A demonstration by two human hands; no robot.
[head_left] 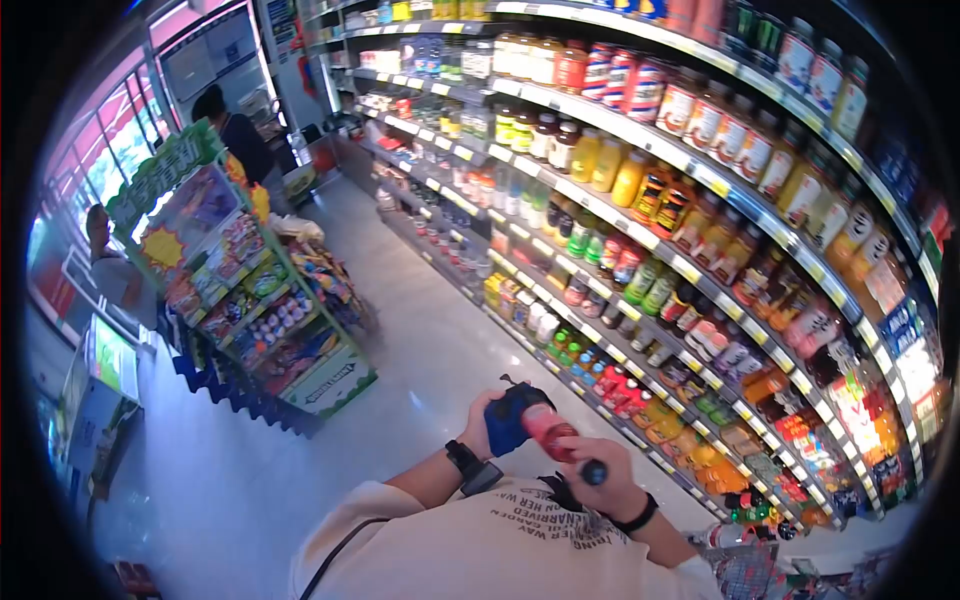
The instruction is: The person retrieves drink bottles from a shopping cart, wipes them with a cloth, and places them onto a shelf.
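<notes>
In front of my chest is a bottle with a red and pink label (548,428), tilted, one end toward my body. A blue cloth (508,420) covers my left hand (478,425), which is closed around the cloth against the bottle's far end. My right hand (612,474) grips the bottle's near part, its fingers wrapped over the red section. A dark round end, like a cap (594,472), sticks out by the right fingers. A dark watch (468,464) is on my left wrist, and a black band (637,513) circles the right one.
Long shelves of bottled and canned drinks (640,235) run along the right side. A green snack display stand (250,280) is at the left on the pale floor (430,365). A person in dark clothing (240,140) stands behind it; another person (110,265) is at the far left.
</notes>
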